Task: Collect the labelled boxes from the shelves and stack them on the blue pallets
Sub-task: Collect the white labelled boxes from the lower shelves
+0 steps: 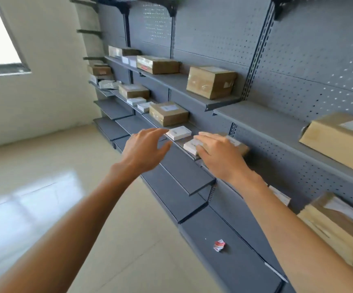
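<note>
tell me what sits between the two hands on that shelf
In the head view, one small white box lies on the shelf between the left hand and the right hand. The right hand rests on a second white box.

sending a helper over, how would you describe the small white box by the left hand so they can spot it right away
Start at the grey wall shelving and find the shelf that both hands reach toward. Just beyond the left hand, whose open grip is empty, lies a small white box. It is flat and white, unlike the brown carton behind it, and uncovered, unlike the white box under the right hand.
</note>
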A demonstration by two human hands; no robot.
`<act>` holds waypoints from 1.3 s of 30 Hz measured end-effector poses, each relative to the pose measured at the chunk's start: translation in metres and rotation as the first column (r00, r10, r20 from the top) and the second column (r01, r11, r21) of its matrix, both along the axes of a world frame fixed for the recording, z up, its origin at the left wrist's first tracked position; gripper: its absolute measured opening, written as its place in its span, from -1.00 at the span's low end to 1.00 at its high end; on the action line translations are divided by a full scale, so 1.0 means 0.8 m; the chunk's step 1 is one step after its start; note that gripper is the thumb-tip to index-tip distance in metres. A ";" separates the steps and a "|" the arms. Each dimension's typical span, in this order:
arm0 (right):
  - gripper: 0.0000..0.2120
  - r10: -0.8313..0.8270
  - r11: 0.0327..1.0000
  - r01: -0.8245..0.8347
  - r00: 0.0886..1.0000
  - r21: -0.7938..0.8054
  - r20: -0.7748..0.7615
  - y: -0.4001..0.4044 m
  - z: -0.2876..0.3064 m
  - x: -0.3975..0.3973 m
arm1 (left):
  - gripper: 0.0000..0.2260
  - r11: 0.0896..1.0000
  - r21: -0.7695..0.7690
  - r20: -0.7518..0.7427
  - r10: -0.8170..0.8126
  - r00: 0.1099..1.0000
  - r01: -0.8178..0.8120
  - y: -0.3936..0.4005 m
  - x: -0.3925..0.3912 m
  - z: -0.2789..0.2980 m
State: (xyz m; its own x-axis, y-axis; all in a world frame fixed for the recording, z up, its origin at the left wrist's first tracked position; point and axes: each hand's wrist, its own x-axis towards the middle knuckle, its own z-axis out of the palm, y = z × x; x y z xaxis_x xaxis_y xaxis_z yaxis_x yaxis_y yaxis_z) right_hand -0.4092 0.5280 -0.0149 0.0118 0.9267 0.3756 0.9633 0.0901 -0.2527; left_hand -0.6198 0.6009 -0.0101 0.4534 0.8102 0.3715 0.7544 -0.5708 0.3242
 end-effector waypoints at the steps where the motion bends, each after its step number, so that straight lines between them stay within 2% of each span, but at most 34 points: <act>1: -0.65 0.020 1.000 -0.020 1.000 -0.006 -0.006 0.016 0.001 -0.014 | -0.61 1.000 0.000 0.017 0.020 1.000 -0.020 0.015 -0.016 0.000; 8: -0.63 0.110 0.994 -0.111 0.992 -0.017 -0.055 0.139 -0.009 -0.062 | -0.58 0.993 -0.050 0.039 0.112 0.993 -0.110 0.121 -0.075 -0.026; 13: -0.64 0.180 0.984 -0.181 0.979 0.002 -0.097 0.242 -0.023 -0.067 | -0.60 0.986 -0.045 0.067 0.163 0.984 -0.160 0.205 -0.079 -0.039; 17: -0.64 0.239 0.971 -0.238 0.965 0.023 -0.104 0.330 -0.023 -0.066 | -0.61 0.975 -0.028 0.024 0.223 0.975 -0.222 0.273 -0.076 -0.031; 27: -0.60 0.353 0.936 -0.353 0.936 0.014 0.000 0.523 -0.004 -0.108 | -0.60 0.922 0.019 -0.069 0.387 0.919 -0.387 0.413 -0.118 -0.010; 33: -0.65 0.416 0.908 -0.416 0.909 0.048 0.006 0.637 -0.010 -0.168 | -0.58 0.889 0.010 -0.044 0.457 0.888 -0.457 0.505 -0.179 -0.012; 39: -0.59 0.420 0.907 -0.418 0.906 -0.048 0.056 0.763 -0.008 -0.248 | -0.60 0.874 0.010 0.017 0.485 0.874 -0.485 0.616 -0.271 -0.014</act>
